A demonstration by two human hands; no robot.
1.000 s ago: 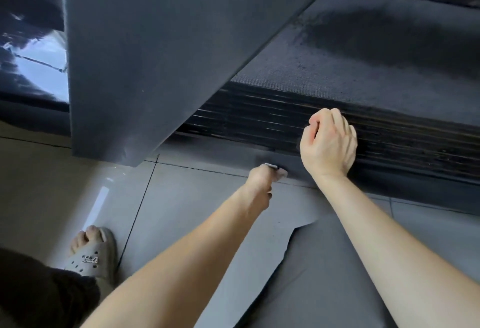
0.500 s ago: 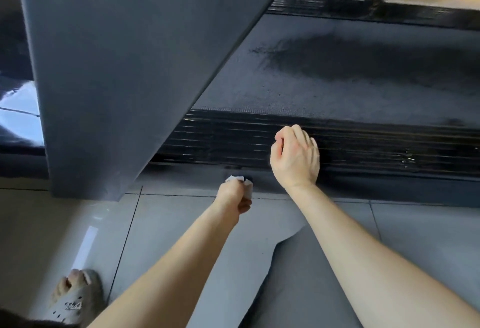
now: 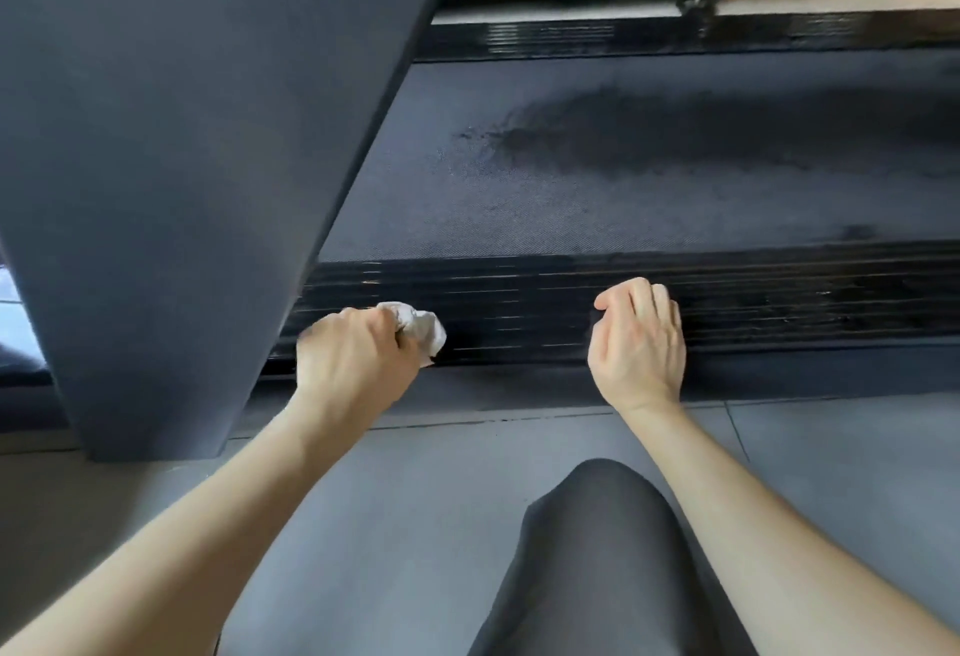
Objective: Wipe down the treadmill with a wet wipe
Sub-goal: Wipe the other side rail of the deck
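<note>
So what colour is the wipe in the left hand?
White: the wipe is crumpled in the left hand, and it shows best in the head view.

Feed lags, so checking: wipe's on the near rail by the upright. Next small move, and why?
Probably slide the wipe rightward along the ribbed rail: the left hand grips it at the rail's visible left end, beside the upright, and most of the rail stretches right.
</note>
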